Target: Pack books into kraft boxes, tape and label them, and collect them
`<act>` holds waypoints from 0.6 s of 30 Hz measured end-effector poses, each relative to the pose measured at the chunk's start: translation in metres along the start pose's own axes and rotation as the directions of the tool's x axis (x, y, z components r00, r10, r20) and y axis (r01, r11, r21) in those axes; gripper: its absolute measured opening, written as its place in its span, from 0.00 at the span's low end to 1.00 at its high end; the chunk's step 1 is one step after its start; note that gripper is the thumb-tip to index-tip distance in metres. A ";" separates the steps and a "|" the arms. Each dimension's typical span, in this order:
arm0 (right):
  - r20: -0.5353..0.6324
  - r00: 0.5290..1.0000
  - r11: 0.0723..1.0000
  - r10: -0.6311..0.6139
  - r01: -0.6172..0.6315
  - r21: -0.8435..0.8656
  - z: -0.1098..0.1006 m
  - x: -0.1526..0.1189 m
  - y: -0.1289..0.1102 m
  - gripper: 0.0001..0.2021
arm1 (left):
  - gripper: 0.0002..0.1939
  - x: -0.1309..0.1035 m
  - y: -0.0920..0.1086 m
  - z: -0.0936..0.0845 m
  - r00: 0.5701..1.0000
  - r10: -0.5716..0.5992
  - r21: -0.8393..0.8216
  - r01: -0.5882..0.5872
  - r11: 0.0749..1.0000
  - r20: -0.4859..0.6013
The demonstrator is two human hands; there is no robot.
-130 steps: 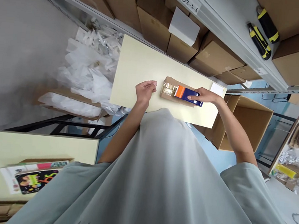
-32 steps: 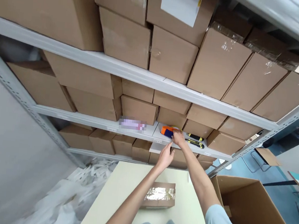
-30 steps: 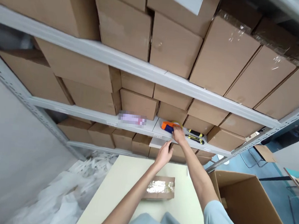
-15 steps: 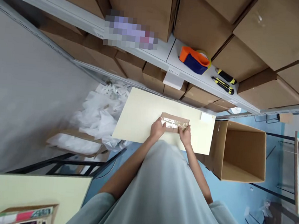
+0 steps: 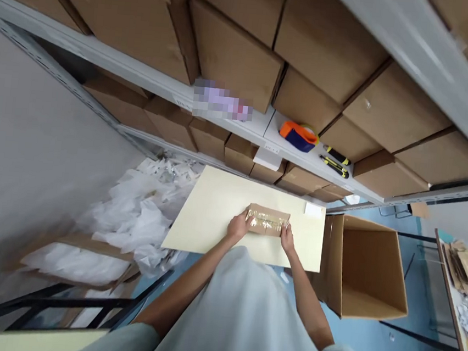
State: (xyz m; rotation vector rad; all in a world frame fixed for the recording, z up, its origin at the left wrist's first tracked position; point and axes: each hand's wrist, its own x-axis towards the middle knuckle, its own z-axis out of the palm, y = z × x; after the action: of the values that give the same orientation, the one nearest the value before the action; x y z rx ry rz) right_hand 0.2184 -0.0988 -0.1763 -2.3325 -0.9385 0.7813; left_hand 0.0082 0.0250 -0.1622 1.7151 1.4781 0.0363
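A small cardboard package (image 5: 268, 219) with shiny clear tape along it is held over the pale yellow table (image 5: 210, 206). My left hand (image 5: 238, 226) grips its left end, and my right hand (image 5: 287, 238) grips its right end. The fingers beneath the package are hidden. A small white paper (image 5: 314, 210) lies at the table's back right corner.
Behind the table, a grey shelf (image 5: 239, 122) carries cardboard boxes, an orange and blue tape dispenser (image 5: 299, 136) and two cutters (image 5: 335, 162). A large open carton (image 5: 370, 266) stands right of the table; white wrapping material (image 5: 131, 215) is heaped left.
The view has tilted upward, so the scene sits lower. My right hand has shifted from the package's lower right front to its right end.
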 end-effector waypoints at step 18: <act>-0.175 0.982 0.997 -0.067 0.059 -0.048 0.040 -0.021 -0.051 0.20 | 0.20 0.008 -0.062 -0.075 0.937 0.202 -0.298 -0.287 0.911 -0.285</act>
State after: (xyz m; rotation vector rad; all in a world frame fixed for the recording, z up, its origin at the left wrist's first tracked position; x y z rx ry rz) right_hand 0.1566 -0.0726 -0.1660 -2.3512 -0.9541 0.5241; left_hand -0.0785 0.0701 -0.1554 1.6431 1.3261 0.6261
